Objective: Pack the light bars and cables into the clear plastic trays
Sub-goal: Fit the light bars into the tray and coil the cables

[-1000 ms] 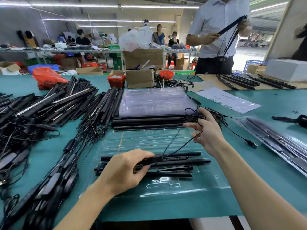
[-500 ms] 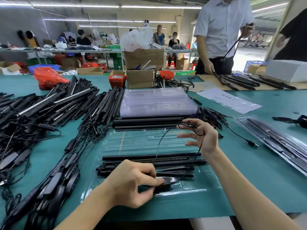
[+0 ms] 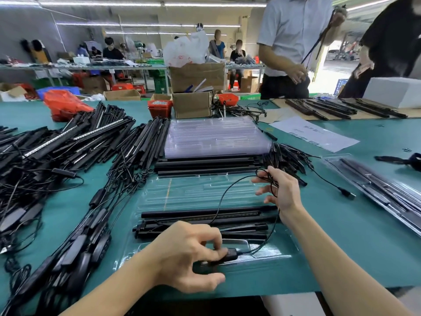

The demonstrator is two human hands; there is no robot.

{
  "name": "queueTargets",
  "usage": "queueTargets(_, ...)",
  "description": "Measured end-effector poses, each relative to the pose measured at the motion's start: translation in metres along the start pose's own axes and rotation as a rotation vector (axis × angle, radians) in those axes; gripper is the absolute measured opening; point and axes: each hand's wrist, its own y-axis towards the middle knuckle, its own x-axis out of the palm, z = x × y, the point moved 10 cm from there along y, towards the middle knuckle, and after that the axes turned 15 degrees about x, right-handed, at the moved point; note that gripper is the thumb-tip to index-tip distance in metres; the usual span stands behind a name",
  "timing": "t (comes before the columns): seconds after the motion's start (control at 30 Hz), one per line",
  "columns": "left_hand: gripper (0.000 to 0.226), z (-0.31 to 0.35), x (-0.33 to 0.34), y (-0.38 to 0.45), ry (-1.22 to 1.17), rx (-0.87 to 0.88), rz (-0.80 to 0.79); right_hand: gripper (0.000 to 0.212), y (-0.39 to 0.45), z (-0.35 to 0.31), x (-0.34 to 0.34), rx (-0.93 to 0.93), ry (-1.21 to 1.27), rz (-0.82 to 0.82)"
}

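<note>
Head view: left hand (image 3: 182,254) had dropped off the light bars (image 3: 205,215) to the front slot of the clear tray (image 3: 205,192) at the bench (image 3: 341,247) near edge, its grip pinching the inline controller (image 3: 227,253) into place; right hand (image 3: 282,190) had pulled in closer, grip pinching the looped cable (image 3: 225,195), other fingers spread; bars look seated, so I'd guess only the cable's left to tuck.

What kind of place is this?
Most likely a factory packing room: heaps of black light bars on a long green table, a stack of clear plastic trays, and other workers at benches behind.
</note>
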Motion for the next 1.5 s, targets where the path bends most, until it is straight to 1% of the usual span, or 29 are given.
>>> queueTargets(0.1,0.023,-0.016,-0.003,-0.005,-0.197,-0.152,0.096,0.029,-0.002,-0.001,0.0,-0.018,-0.024,0.005)
queueTargets(0.17,0.029,-0.026,-0.003,-0.008,-0.284,-0.239,0.15,0.026,-0.002,0.0,-0.001,-0.023,-0.026,0.006)
queueTargets(0.2,0.031,-0.029,-0.002,-0.008,-0.29,-0.262,0.152,0.025,-0.002,0.0,-0.001,-0.024,-0.024,0.005)
queueTargets(0.3,0.027,-0.038,-0.007,-0.007,-0.253,-0.338,0.174,0.022,-0.001,0.0,-0.002,-0.027,-0.025,-0.002)
queueTargets(0.37,0.031,-0.05,-0.018,-0.01,-0.177,-0.446,0.247,0.018,-0.001,-0.001,-0.002,-0.039,-0.031,0.002)
queueTargets(0.43,0.042,-0.065,-0.023,-0.018,-0.097,-0.598,0.281,0.012,-0.001,-0.003,-0.002,-0.049,-0.025,0.011)
queueTargets(0.47,0.049,-0.073,-0.021,-0.023,-0.077,-0.687,0.261,0.01,-0.001,-0.004,-0.002,-0.05,-0.016,0.013)
queueTargets(0.53,0.061,-0.085,-0.007,-0.035,-0.043,-0.847,0.137,0.005,-0.003,-0.006,-0.002,-0.052,0.003,0.002)
queueTargets(0.57,0.065,-0.088,0.001,-0.039,-0.011,-0.894,0.066,0.002,-0.004,-0.008,-0.001,-0.052,0.009,-0.012)
queueTargets(0.6,0.066,-0.09,0.007,-0.042,0.019,-0.92,0.025,0.003,-0.006,-0.01,0.001,-0.057,0.012,-0.028)
queueTargets(0.63,0.066,-0.089,0.01,-0.043,0.035,-0.927,0.027,0.006,-0.008,-0.013,0.004,-0.066,0.011,-0.051)
queueTargets(0.67,0.063,-0.088,0.007,-0.04,0.03,-0.912,0.079,0.007,-0.011,-0.017,0.007,-0.079,0.011,-0.082)
queueTargets(0.7,0.058,-0.086,0.0,-0.035,0.0,-0.875,0.183,0.007,-0.015,-0.021,0.013,-0.091,0.009,-0.124)
queueTargets(0.77,0.043,-0.083,-0.023,-0.02,-0.113,-0.751,0.474,0.009,-0.024,-0.028,0.03,-0.114,-0.021,-0.234)
queueTargets(0.8,0.037,-0.082,-0.033,-0.011,-0.166,-0.685,0.589,0.013,-0.029,-0.03,0.041,-0.124,-0.063,-0.291)
queueTargets(0.83,0.035,-0.081,-0.041,-0.002,-0.207,-0.624,0.658,0.016,-0.034,-0.031,0.052,-0.137,-0.119,-0.342)
queueTargets(0.87,0.036,-0.08,-0.047,0.007,-0.237,-0.572,0.683,0.017,-0.039,-0.031,0.063,-0.151,-0.179,-0.387)
queueTargets(0.93,0.034,-0.08,-0.049,0.021,-0.269,-0.51,0.669,0.026,-0.046,-0.029,0.078,-0.169,-0.271,-0.442)
queueTargets(1.0,0.025,-0.084,-0.046,0.023,-0.293,-0.486,0.675,0.038,-0.047,-0.027,0.082,-0.151,-0.298,-0.454)
queueTargets(1.1,0.013,-0.087,-0.038,0.017,-0.314,-0.465,0.705,0.043,-0.046,-0.02,0.079,-0.107,-0.38,-0.463)
queueTargets(1.17,0.013,-0.09,-0.033,0.012,-0.315,-0.481,0.739,0.038,-0.047,-0.014,0.077,-0.072,-0.413,-0.505)
queueTargets(1.23,0.006,-0.098,-0.026,0.004,-0.363,-0.533,0.79,0.022,-0.047,-0.01,0.075,-0.009,-0.307,-0.578)
queueTargets(1.27,0.007,-0.101,-0.022,0.0,-0.395,-0.562,0.804,0.017,-0.046,-0.008,0.073,0.036,-0.241,-0.597)
queueTargets(1.3,0.007,-0.104,-0.017,-0.001,-0.439,-0.585,0.814,0.019,-0.045,-0.006,0.07,0.071,-0.199,-0.602)
queueTargets(1.37,0.004,-0.107,-0.011,-0.002,-0.494,-0.6,0.817,0.022,-0.043,-0.002,0.068,0.086,-0.203,-0.597)
queueTargets(1.43,0.008,-0.108,-0.01,-0.002,-0.502,-0.597,0.81,0.014,-0.041,0.0,0.068,0.073,-0.247,-0.593)
queueTargets(1.5,0.008,-0.108,-0.009,-0.001,-0.507,-0.586,0.802,0.017,-0.039,0.002,0.067,0.098,-0.265,-0.575)
